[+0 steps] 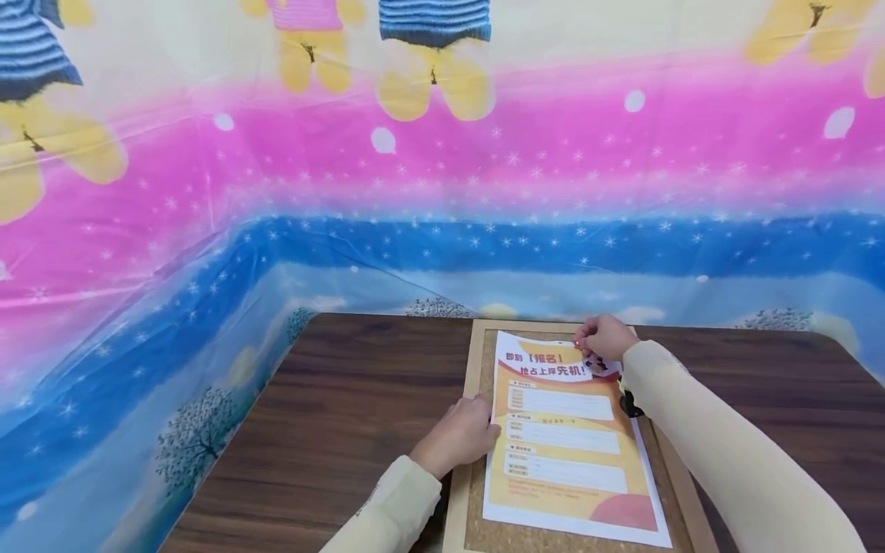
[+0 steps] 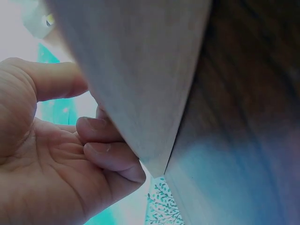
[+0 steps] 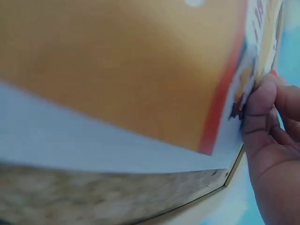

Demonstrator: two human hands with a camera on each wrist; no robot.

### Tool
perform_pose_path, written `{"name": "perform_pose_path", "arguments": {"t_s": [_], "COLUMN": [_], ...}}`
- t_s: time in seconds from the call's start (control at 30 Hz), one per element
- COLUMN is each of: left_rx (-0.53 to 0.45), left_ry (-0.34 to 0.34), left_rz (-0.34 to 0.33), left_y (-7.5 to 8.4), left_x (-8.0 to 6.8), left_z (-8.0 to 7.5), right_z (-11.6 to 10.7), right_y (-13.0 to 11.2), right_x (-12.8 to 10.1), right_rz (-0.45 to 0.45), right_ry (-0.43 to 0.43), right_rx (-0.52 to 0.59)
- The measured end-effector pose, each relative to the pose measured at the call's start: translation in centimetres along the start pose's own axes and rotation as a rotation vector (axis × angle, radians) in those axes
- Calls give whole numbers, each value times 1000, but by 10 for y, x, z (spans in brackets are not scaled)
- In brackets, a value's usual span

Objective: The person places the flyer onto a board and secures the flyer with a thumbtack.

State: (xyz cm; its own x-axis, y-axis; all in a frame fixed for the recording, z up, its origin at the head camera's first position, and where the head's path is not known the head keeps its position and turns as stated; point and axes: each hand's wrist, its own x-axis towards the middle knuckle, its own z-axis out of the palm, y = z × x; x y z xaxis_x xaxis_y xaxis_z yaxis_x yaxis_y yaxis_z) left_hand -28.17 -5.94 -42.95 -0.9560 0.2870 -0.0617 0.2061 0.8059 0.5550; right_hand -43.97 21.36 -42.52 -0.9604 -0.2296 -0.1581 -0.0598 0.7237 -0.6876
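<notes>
A printed poster (image 1: pixel 553 430), yellow-orange with red headings, lies on a wood-framed cork board (image 1: pixel 477 491). My right hand (image 1: pixel 608 338) is at the poster's upper edge and pinches a small red-headed push pin (image 3: pixel 273 73) between thumb and finger; the pin's point is hidden. Along the board's left side, my left hand (image 1: pixel 459 434) has its thumb over the frame, by the poster's left edge. In the left wrist view, the curled fingers (image 2: pixel 110 150) of that hand meet the side of the frame (image 2: pixel 140 93).
The board sits on a dark brown wooden table (image 1: pixel 346 407). A backdrop cloth (image 1: pixel 442 184) in pink and blue hangs directly behind the table and along its left side. Something small and black (image 1: pixel 628 403) is beneath the right wrist.
</notes>
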Motion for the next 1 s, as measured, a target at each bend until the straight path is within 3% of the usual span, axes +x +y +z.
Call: {"name": "perform_pose_path", "arguments": {"t_s": [0.3, 0.5, 1.0], "left_rx": [-24, -31, -76], "left_ry": [-6, -17, -43], "left_rz": [-4, 0, 6], "left_y": [3, 3, 0], "left_x": [-1, -2, 1], "left_z": [-1, -3, -2], "right_z": [-7, -6, -4], "right_y": [-9, -11, -9], "right_x": [10, 15, 19], "right_rz": [76, 64, 76], "right_ry": [-51, -71, -75], "right_rx": [-21, -72, -71]}}
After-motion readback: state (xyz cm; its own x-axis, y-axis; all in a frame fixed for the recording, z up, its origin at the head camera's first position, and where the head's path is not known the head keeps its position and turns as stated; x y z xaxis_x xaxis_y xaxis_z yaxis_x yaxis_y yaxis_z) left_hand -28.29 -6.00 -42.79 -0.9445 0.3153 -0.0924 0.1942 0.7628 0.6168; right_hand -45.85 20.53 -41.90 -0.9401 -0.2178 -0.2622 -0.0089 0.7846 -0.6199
